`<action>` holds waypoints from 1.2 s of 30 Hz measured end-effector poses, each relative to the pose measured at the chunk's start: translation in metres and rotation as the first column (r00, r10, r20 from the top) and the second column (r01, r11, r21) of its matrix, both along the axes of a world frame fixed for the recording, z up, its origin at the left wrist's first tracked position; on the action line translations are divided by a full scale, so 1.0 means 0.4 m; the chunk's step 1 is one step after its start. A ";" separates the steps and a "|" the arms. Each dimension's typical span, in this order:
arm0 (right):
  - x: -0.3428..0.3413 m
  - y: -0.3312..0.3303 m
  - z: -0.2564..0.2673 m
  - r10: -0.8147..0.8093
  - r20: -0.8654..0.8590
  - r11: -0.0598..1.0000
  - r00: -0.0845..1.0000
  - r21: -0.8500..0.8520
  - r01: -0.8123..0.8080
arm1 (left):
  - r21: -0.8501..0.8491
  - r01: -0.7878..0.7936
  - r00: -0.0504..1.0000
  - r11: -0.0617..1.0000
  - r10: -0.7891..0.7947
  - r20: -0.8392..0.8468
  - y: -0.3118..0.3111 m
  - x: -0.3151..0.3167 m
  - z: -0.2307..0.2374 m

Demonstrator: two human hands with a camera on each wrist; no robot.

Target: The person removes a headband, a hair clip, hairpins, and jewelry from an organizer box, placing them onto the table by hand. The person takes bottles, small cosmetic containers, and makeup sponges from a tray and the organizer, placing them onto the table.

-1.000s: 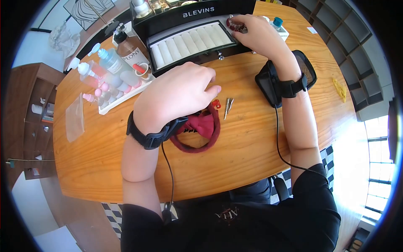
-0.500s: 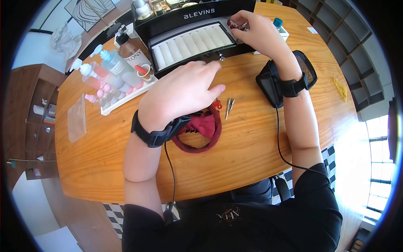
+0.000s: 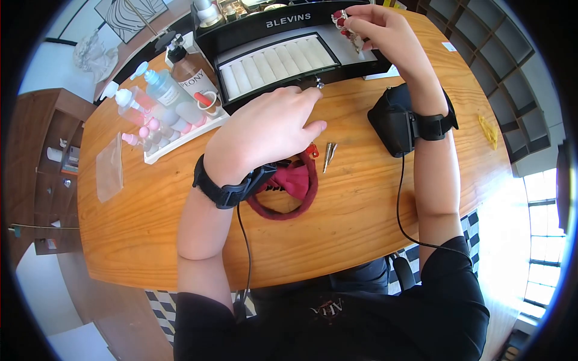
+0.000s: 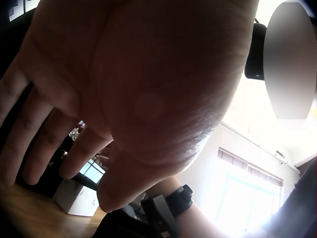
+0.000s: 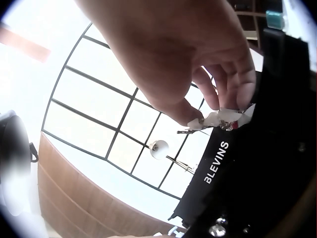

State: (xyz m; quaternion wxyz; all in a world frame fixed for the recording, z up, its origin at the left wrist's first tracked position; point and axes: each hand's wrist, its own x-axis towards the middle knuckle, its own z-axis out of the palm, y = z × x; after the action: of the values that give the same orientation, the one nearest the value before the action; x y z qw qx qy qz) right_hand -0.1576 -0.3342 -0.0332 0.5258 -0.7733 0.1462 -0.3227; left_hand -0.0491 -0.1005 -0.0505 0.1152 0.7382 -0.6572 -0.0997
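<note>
In the head view my right hand [image 3: 400, 45] pinches a red and silver jewelled piece [image 3: 342, 24] above the right part of an open black drawer. The right wrist view shows the piece [image 5: 225, 120] between thumb and fingers, with whitish parts on it. Cream ring rolls [image 3: 271, 63] fill the drawer's left part. My left hand [image 3: 262, 129] is at the drawer's front, fingertips near its knob [image 3: 319, 83]; in the left wrist view its fingers [image 4: 47, 141] are spread and relaxed. Below it lie a dark red bow headband [image 3: 310, 201], a small red item [image 3: 312, 151] and metal clips [image 3: 329, 157].
Pump bottles [image 3: 159, 90] stand in a white tray [image 3: 158, 155] at the left, beside a clear bag [image 3: 109, 171]. A black case [image 3: 391, 120] stands under my right wrist. Yellow netting [image 3: 488, 132] lies at the table's right edge.
My right hand has risen and moved right, lifting the jewelled piece so more of it shows. My left hand has shifted slightly right toward the drawer's knob.
</note>
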 end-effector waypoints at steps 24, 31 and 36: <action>-0.063 0.241 0.088 0.280 0.144 0.780 0.949 -0.611 -0.137 | -0.381 -0.425 -0.152 0.821 -0.480 -0.864 -0.034 0.000 0.044; -0.078 0.264 0.102 -0.080 0.091 0.675 0.993 -0.728 0.121 | -0.408 -0.531 -0.088 0.742 -0.528 -0.845 -0.035 0.000 0.041; -0.089 0.299 0.129 -0.058 -0.041 0.909 0.997 -0.415 0.036 | -0.433 -0.551 0.010 0.714 -0.513 -0.858 -0.040 -0.012 0.046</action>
State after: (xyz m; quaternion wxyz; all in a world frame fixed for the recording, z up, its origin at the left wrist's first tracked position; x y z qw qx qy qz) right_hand -0.1934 -0.2144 0.0186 0.3382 -0.8715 0.1069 -0.3387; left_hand -0.0539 -0.1166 -0.0321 0.8123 0.3405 -0.3405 -0.3290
